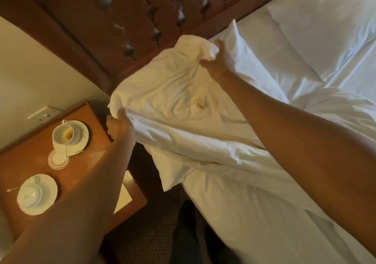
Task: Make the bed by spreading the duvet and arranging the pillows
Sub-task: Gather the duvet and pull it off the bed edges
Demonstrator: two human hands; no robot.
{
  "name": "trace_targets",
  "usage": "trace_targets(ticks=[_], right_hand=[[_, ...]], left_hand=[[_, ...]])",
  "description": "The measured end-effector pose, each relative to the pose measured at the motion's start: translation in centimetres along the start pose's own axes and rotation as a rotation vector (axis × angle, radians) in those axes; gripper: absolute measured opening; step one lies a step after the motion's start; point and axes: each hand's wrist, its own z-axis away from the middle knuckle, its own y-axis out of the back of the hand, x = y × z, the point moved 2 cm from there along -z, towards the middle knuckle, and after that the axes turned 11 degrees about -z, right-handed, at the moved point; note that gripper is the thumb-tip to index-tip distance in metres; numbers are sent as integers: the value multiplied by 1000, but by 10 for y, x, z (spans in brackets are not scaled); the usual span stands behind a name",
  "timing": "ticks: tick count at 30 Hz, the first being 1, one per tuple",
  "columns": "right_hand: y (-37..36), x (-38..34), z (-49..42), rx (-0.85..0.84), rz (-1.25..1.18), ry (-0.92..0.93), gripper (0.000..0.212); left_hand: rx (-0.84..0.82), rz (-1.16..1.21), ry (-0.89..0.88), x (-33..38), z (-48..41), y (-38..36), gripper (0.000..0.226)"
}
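The white duvet (pixel 175 99) is lifted at its top edge above the near corner of the bed. My left hand (pixel 119 124) grips the bunched corner nearest the nightstand. My right hand (pixel 215 60) grips the crumpled edge closer to the headboard. Behind the raised duvet, one white pillow (pixel 254 60) lies against the headboard, and a second pillow (pixel 325 25) lies further right. The rest of the duvet (pixel 264 192) drapes down over the side of the mattress.
A carved wooden headboard (pixel 142 19) runs along the top. A wooden nightstand (pixel 85 168) stands to the left with a stained cup on a saucer (pixel 67 136), a lace coaster (pixel 58 160) and an upturned cup on a saucer (pixel 35 194). Dark carpet (pixel 146 241) lies below.
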Motion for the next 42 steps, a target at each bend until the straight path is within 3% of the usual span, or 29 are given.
trace_targets(ticks=[1, 3, 5, 7, 10, 13, 17, 21, 25, 30, 33, 38, 42], right_hand=[[-15, 17, 5, -79, 17, -91, 71], [-34, 49, 25, -107, 6, -200, 77], [-37, 80, 51, -17, 6, -218, 59], [-30, 102, 90, 126, -17, -206, 39], [-13, 142, 160, 260, -119, -297, 25], [0, 196, 224, 233, -185, -515, 20], [16, 254, 297, 207, -393, -895, 23], [27, 293, 320, 283, -706, -1078, 23], [28, 342, 317, 446, -1038, -1085, 26], [29, 388, 289, 583, -1402, -943, 24], [33, 409, 275, 590, -1589, -812, 36], [28, 407, 292, 674, -1512, -708, 35], [27, 380, 340, 734, -1419, -660, 34]], left_hand=[[-10, -107, 20, -12, -6, -2, 59], [24, -241, -2, -32, -15, -8, 61], [115, -318, -124, -43, -11, -21, 55], [156, -382, -395, -49, 7, -39, 43], [9, -507, -895, -64, 53, -71, 30], [-179, -650, -1286, -89, 98, -101, 21], [-362, -806, -1544, -117, 140, -134, 22], [-496, -932, -1675, -135, 163, -174, 25], [-502, -1042, -1795, -160, 172, -223, 47], [-313, -1221, -1808, -179, 154, -270, 83], [-186, -1225, -1760, -177, 139, -288, 98], [-113, -1086, -1817, -176, 150, -301, 99], [-147, -1030, -2036, -190, 189, -306, 83]])
